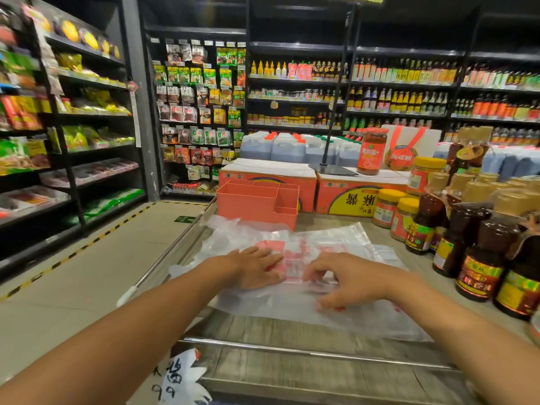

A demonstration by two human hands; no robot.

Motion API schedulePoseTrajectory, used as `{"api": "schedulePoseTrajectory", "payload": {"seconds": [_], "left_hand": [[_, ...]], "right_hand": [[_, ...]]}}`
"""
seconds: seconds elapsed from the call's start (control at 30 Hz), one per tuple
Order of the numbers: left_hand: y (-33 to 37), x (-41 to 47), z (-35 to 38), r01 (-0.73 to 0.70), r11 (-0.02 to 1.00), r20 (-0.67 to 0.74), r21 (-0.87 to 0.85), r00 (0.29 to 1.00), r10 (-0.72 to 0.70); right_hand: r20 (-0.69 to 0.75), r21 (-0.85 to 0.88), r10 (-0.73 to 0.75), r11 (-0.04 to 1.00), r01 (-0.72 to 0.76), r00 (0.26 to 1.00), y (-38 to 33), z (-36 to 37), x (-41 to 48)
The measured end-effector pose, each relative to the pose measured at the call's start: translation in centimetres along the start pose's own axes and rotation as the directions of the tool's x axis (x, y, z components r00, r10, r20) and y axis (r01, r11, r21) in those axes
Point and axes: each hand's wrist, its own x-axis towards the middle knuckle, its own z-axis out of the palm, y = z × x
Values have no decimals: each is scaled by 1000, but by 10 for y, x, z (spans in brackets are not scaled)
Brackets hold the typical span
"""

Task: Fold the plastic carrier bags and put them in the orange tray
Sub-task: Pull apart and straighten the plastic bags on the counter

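L hand [257, 270] lies flat, fingers straight, pressing the carrier bag [292, 299] onto the wood-grain worktop [263, 330]. The orange tray [251, 200], rigid plastic w/ compartments, stands at 12 o'clock just beyond the bag, nearer the L hand. Bag is thin, translucent, crinkly film w/ red print, long axis approx 9-to-3. R hand [347, 280] has fingers bent onto the film; pinch or mere touch, can't tell. Glossy sauce bottles [479, 276] are at 3 o'clock.

A single wide-angle head view looks forward and down from close above the tabletop [257, 331], whose near edge sits at 6 o'clock. Store shelves [298, 83] fill 12 o'clock, aisle floor [102, 258] 9 o'clock; the bent edges are probably lens distortion.
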Motion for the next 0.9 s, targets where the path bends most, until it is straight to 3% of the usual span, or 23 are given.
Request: {"api": "schedulePoseTrajectory", "payload": {"seconds": [0.13, 0.23, 0.4, 0.5, 0.6, 0.7, 0.9], "left_hand": [[-4, -5, -8, -86, 972, -111, -218, 992, 63], [0, -14, -21, -102, 926, -220, -363, 975, 21], [-3, -28, -32, -46, 911, -200, -409, 979, -40], [-3, -35, -41, -143, 857, -306, -495, 952, -18], [-1, -43, -51, -237, 886, -404, -399, 913, 62], [0, -45, -53, -215, 936, -362, -280, 926, 104], [-8, -48, -59, -149, 967, -314, -206, 946, 79]], "right_hand": [[-28, 110, 52, 993, -49, 998, 12, -2, 2], [-21, 129, 102, 987, -99, 995, 15, -9, 0], [-23, 109, 142, 984, -138, 990, 20, -16, -3], [-46, 135, 186, 975, -178, 981, 21, -20, -6], [-55, 148, 219, 967, -209, 974, 17, -21, -7], [-60, 167, 265, 953, -252, 962, 15, -19, -7], [-94, -32, 278, 959, -282, 956, 15, -21, -6]]}}
